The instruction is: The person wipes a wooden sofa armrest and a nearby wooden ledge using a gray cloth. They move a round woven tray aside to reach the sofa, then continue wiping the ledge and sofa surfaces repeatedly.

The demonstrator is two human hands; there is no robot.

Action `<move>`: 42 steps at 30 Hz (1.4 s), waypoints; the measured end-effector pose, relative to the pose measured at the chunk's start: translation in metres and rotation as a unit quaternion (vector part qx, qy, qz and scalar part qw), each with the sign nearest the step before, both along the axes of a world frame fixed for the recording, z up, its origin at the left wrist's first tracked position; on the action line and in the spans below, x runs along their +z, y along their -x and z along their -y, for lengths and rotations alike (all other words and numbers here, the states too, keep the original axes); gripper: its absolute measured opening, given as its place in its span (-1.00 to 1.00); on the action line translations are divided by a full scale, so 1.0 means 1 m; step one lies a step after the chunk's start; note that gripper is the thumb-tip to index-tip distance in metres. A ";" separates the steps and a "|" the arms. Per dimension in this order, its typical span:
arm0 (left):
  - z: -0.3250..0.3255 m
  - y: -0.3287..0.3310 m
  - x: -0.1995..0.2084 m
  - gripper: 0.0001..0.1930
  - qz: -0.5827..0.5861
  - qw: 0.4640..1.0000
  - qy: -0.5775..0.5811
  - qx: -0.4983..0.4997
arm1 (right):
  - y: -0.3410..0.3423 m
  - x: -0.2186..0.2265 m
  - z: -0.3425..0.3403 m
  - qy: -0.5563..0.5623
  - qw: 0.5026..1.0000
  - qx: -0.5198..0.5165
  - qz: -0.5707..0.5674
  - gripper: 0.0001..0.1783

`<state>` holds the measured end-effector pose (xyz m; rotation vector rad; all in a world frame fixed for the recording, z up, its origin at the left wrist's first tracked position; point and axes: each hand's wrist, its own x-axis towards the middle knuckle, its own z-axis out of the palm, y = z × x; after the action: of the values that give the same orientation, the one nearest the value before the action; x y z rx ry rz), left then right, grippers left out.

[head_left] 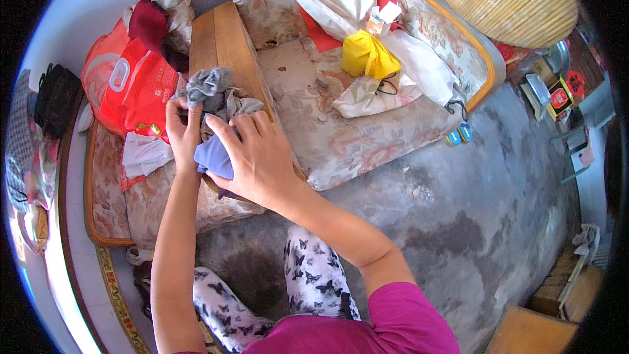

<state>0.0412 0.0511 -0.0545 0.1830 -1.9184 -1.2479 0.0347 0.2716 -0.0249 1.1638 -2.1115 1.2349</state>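
My left hand point(184, 132) is closed at the side of a crumpled grey cloth point(211, 84), thumb and fingers pressed against it. Beside it, my right hand point(265, 157) curls round a folded blue cloth point(215, 157), its thumb toward my left hand. More grey fabric bunches between the two hands, over the sofa's wooden armrest point(223, 39). The fabric looks like small rolled garments, but I cannot tell their exact kind. My right hand partly covers the blue cloth.
A red bag point(134, 85) with a white handle sits left of the armrest, with white cloth point(145, 156) below it. On the flowered sofa point(295, 85) lie a yellow plastic bag point(369, 56), a small box point(383, 18) and white cloths. Blue slippers point(460, 134) rest near its front edge.
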 end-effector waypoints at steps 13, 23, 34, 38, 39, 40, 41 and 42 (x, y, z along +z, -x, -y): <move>-0.031 -0.007 0.032 -0.55 0.041 0.983 0.082 0.162 | 0.037 0.009 0.013 0.001 0.999 0.047 -0.016 0.07; -0.043 -0.017 0.037 -0.11 0.018 0.990 0.088 -0.111 | 0.092 0.061 0.045 0.056 0.923 0.216 0.313 -0.27; -0.057 -0.023 0.044 -0.69 0.103 0.983 0.138 0.055 | 0.150 0.050 0.131 -0.341 0.915 0.115 0.181 0.08; -0.061 -0.016 0.040 -0.75 -0.002 0.972 0.210 0.103 | 0.179 0.031 0.128 -0.257 0.926 0.121 0.248 0.00; -0.063 -0.019 0.042 -0.72 -0.005 0.966 0.235 0.105 | 0.177 0.027 0.122 -0.211 0.928 0.142 0.273 -0.06; -0.063 -0.021 0.046 -0.70 -0.008 0.966 0.247 0.078 | 0.179 0.027 0.119 -0.210 0.932 0.116 0.272 -0.06; -0.064 -0.022 0.051 -0.68 -0.012 0.965 0.259 0.050 | 0.181 0.027 0.114 -0.208 0.935 0.089 0.271 -0.06; -0.063 -0.022 0.053 -0.64 -0.039 0.947 0.317 0.040 | 0.180 0.029 0.109 -0.208 0.938 0.065 0.268 -0.06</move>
<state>0.0636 0.1144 -0.0016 -0.1245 -2.1153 -0.5263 -0.1457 0.1629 0.0039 1.2552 -2.8504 1.3136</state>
